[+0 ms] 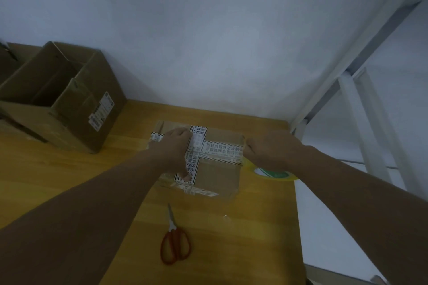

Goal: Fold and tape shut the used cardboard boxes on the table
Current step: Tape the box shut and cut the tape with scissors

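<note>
Red scissors are lying on the desk, nearer than both hands, and an open box is standing far left of them. The left hand is pressing flat, fingers spread, on the taped box. The right hand is curling its fingers at the box's right edge, over a tape roll; whether they are gripping it I cannot tell.

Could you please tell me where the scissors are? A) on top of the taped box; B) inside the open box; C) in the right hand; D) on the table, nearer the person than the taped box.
D: the scissors lie on the table, on the person's side of the taped box.
</note>
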